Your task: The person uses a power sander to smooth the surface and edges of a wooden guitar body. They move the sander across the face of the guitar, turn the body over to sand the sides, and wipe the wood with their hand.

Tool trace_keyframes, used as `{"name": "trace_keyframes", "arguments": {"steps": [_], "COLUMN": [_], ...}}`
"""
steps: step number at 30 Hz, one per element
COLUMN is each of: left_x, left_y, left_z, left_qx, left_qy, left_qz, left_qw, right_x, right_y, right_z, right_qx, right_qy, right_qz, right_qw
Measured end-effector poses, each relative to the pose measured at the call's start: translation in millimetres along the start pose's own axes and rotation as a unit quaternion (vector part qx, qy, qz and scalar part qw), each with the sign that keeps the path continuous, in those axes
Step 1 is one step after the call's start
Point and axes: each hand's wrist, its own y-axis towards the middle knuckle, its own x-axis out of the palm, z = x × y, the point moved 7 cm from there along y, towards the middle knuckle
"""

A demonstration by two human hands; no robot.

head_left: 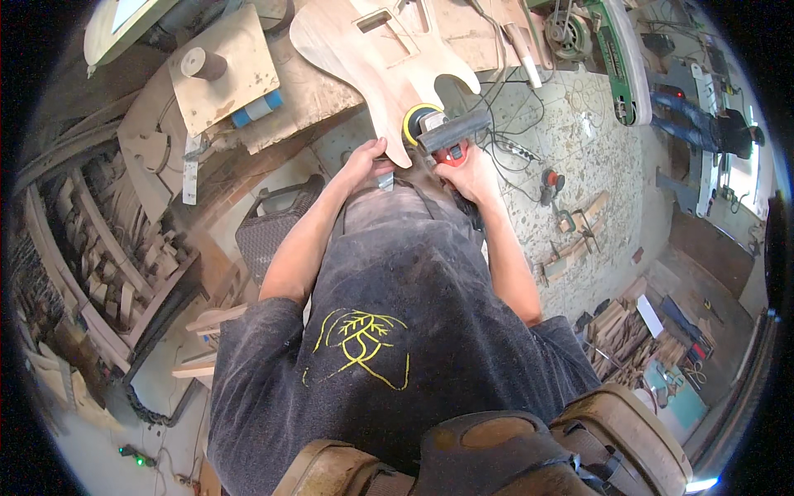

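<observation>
A pale wooden electric guitar body (pixel 389 78) lies on the bench, its rectangular cut-out toward the far side and one long horn pointing at me. My left hand (pixel 364 164) grips the edge by that horn's tip, thumb above; its other fingers are partly hidden. In my right hand (pixel 470 175) is a red and black orbital sander (pixel 453 155) with a yellow-rimmed pad (pixel 420 122). The pad is tilted up on its edge beside the horn; whether it touches the wood I cannot tell. A dark grey cylinder (pixel 456 131) sticks out from the sander.
Left of the guitar body, a wooden board (pixel 225 70) carries a brown spool-like cylinder (pixel 203 64). A green belt machine (pixel 616 62) stands at the far right. Cables (pixel 500 124) trail across the speckled floor to a power strip (pixel 519 150). A woven chair (pixel 277 219) is by my left arm.
</observation>
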Motion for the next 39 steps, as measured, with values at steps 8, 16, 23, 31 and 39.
{"name": "trace_keyframes", "arguments": {"steps": [8, 16, 23, 31, 39], "left_x": [-4, 0, -1, -4, 3], "left_y": [1, -1, -1, 2, -4], "left_z": [-3, 0, 0, -2, 2], "left_qx": [0.002, 0.005, -0.001, 0.01, 0.004], "left_qy": [0.0, -0.003, -0.002, 0.002, -0.007], "left_qz": [-0.002, -0.013, -0.004, -0.025, -0.02], "left_qw": [1.0, 1.0, 1.0, 1.0, 1.0], "right_x": [-11, -11, -12, -14, -14], "right_y": [2, 8, 9, 10, 12], "right_z": [-27, -8, -30, -19, -28], "right_qx": [-0.009, 0.029, -0.007, 0.018, 0.002], "right_qy": [-0.027, -0.05, -0.039, -0.041, -0.033], "right_qz": [0.008, 0.008, 0.016, 0.013, 0.016], "right_qw": [1.0, 0.998, 0.999, 0.999, 0.999]}}
